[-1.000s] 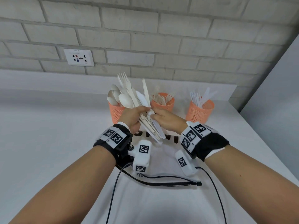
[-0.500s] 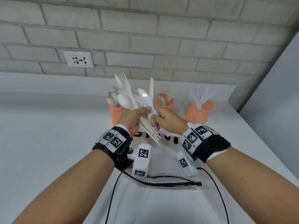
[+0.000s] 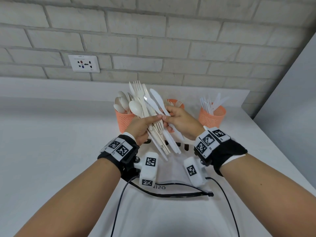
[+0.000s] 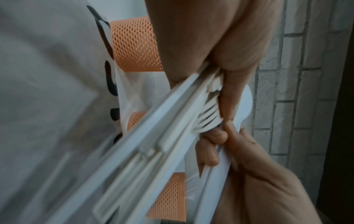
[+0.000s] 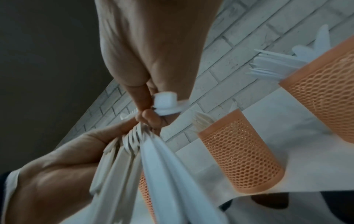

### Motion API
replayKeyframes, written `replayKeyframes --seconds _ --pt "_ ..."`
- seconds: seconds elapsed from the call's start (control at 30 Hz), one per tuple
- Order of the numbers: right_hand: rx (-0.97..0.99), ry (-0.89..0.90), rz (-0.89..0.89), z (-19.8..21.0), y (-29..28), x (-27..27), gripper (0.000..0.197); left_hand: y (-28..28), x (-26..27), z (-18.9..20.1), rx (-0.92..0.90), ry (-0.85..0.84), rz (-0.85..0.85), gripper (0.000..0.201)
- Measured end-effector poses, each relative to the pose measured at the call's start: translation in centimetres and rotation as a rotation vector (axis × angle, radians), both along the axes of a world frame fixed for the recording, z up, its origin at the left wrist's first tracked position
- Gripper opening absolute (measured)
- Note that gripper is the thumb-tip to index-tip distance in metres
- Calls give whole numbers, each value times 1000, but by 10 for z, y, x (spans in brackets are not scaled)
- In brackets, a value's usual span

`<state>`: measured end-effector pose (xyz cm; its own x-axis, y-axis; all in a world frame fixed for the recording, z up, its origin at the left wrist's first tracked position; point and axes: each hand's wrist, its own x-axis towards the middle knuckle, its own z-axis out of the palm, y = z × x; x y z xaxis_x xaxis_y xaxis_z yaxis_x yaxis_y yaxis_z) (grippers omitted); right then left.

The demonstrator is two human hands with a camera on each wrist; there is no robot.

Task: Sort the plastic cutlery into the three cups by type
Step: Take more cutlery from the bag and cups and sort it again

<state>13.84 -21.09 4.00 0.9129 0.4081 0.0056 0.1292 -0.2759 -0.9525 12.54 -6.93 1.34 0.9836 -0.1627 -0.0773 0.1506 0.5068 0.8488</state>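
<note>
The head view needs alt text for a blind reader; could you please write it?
The left hand grips a cutlery bundle while the right hand pinches a white knife from it. Behind stand three orange cups of sorted cutlery.

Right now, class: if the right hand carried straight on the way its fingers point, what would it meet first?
The right hand, pinching a white knife, points leftward at the left hand. It would first meet the cutlery bundle held there, which its fingertips seem already to touch, though depth is unclear.
</note>
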Motion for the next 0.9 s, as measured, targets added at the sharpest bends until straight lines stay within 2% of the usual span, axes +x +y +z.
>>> replayKeyframes --seconds 0.1,0.17,0.23,0.3,0.33,0.4,0.43,0.57,0.63,0.73,0.9 --pt "48 24 -79 2 -1 5 26 1 4 -2 3 51 31 15" --pt "-21 -26 -127 0 -7 9 26 2 5 -2 -18 95 49 12" --pt "-116 -90 -92 0 -13 8 21 3 7 -2 -41 111 66 12" --pt "-185 -67 1 0 -17 2 15 4 10 -2 -43 122 73 13" --pt "-212 -32 57 0 -18 -2 23 5 11 -2 -52 125 68 13" --pt "-205 39 164 -3 -20 -4 51 5 14 -1 -78 119 46 12" --pt "-203 55 190 -6 -20 -3 52 5 14 0 -88 118 47 10" --pt "-273 164 174 -7 -30 2 18 6 12 2 -137 125 151 9" --pt "-320 209 218 -7 -38 2 10 8 14 3 -176 150 210 11" --pt "-390 191 275 -12 -47 3 10 6 16 5 -181 180 260 12" --pt "-249 232 239 -25 -48 -3 22 -16 15 7 -129 177 202 10"
